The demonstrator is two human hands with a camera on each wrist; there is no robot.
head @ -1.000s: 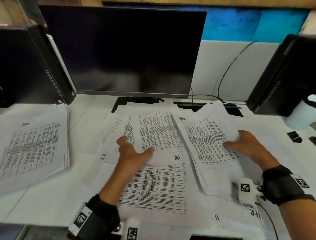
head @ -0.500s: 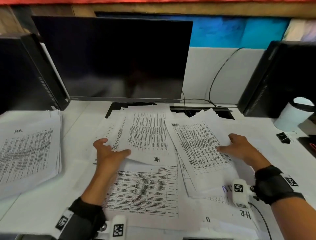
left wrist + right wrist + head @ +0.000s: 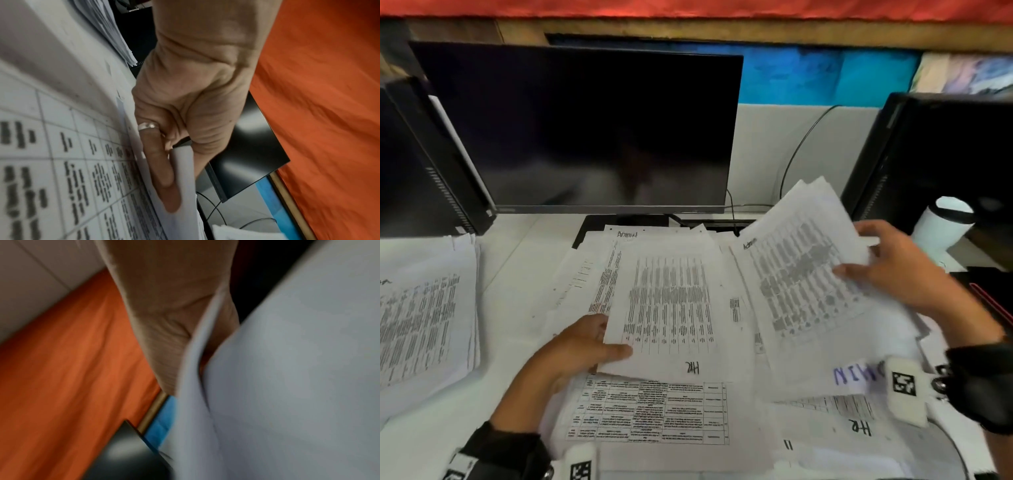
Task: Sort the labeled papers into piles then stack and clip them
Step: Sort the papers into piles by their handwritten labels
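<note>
In the head view, the left hand [image 3: 582,353] is pinching the thin white printed sheet marked HR [image 3: 671,308] at centre; the right hand [image 3: 893,267] is gripping the limp white Admin-labelled sheaf [image 3: 801,270] at right, lifted. In the left wrist view, fingers [image 3: 162,175] are curling under the sheet's edge. In the right wrist view, blurred paper is hiding the grip. Being light and floppy, the sheets would probably handle best held at the edges.

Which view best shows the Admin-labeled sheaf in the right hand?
The head view: the Admin sheaf shows whole, label legible, gripped by the right hand. The right wrist shows only its blurred blank paper; the left wrist misses it.
</note>
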